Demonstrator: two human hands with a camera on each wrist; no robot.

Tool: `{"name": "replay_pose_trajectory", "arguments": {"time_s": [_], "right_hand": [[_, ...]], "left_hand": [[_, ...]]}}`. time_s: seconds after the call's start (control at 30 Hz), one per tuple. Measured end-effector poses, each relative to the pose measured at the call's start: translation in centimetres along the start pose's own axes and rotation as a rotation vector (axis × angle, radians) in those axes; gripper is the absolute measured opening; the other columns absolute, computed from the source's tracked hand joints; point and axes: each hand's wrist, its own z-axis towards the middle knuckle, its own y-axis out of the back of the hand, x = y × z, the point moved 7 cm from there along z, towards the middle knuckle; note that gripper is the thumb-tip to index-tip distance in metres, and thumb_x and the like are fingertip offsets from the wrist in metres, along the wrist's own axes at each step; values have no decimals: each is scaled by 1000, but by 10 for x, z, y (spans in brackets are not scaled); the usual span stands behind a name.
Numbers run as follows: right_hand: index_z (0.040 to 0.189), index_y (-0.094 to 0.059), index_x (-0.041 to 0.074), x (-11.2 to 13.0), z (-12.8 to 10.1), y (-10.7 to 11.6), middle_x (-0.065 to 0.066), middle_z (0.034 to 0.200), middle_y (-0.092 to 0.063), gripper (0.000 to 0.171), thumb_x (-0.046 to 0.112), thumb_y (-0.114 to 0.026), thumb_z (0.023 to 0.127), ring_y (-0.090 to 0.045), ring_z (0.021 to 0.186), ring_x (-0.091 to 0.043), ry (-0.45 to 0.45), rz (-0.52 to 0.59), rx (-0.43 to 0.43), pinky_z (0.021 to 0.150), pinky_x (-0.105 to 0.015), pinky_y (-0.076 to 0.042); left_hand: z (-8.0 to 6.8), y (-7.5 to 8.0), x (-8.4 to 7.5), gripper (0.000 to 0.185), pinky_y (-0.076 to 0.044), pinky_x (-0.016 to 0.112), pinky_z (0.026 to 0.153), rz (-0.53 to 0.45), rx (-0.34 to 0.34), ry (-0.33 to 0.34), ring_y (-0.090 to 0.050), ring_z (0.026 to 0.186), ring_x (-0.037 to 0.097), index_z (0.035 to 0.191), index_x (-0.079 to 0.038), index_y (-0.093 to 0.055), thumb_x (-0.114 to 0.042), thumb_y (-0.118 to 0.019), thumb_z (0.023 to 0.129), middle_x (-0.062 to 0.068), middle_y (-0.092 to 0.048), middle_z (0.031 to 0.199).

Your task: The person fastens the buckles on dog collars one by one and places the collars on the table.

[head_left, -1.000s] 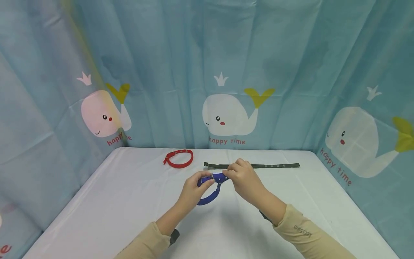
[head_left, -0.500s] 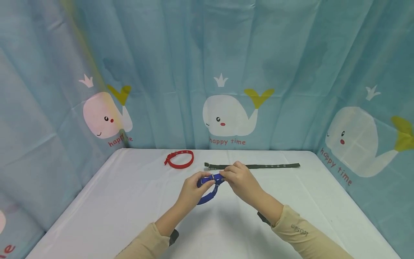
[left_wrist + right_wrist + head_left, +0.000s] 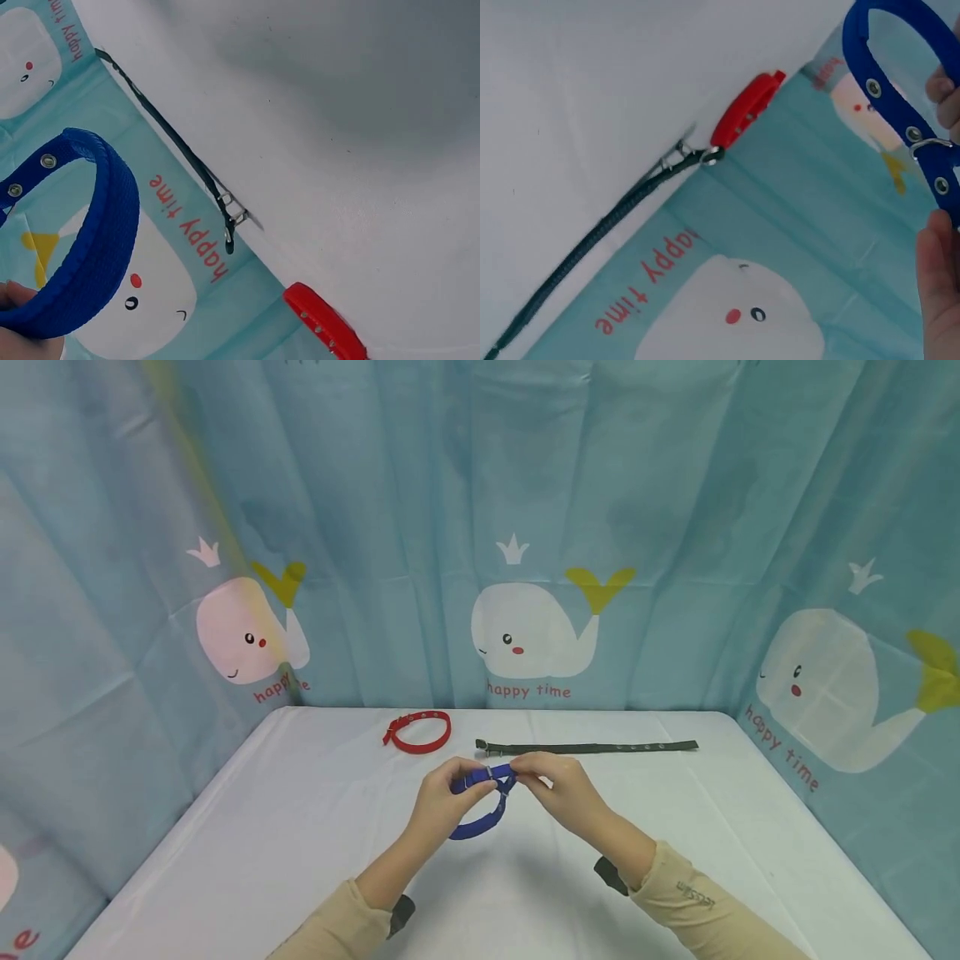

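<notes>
Both hands hold a blue buckle collar with metal eyelets, bent into a loop above the table. The left hand pinches it at the buckle side, thumb in front and fingers behind. At the strap's other end, the right hand pinches it between thumb and fingertips. In the right wrist view the blue collar shows its eyelets and a metal ring, with right fingertips right at the strap. The left wrist view shows the padded band of the blue collar; its buckle is out of sight there.
A red collar, fastened in a loop, lies at the back of the white table. A dark green collar lies stretched out flat to its right. A blue curtain with whale prints hangs behind the table.
The right hand has shifted slightly lower and its wrist has turned, still pinching the blue strap. The left hand keeps its grip almost in place. The red and green collars lie as before.
</notes>
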Motion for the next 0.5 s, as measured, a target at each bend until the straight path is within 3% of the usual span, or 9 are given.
{"name": "replay_pose_trajectory", "arguments": {"time_s": [0.27,0.5], "right_hand": [[89,-72,-3,5,-2,-10,-12,90,-72,18,-14,-73,75,-69,85,-25,93,41,-2,75,-26,-55],[85,-71,-1,-8,-6,0,-10,91,-69,15,-13,-74,76,-67,82,-23,-36,49,-120,69,-27,-56]], "left_hand": [[-1,-5,-2,27,-55,42,83,-3,40,12,-67,88,24,105,-1,-67,-20,-75,87,10,-69,96],[1,-6,0,29,-55,46,81,35,17,42,-67,90,26,105,-3,-68,-23,-76,85,10,-70,98]]}}
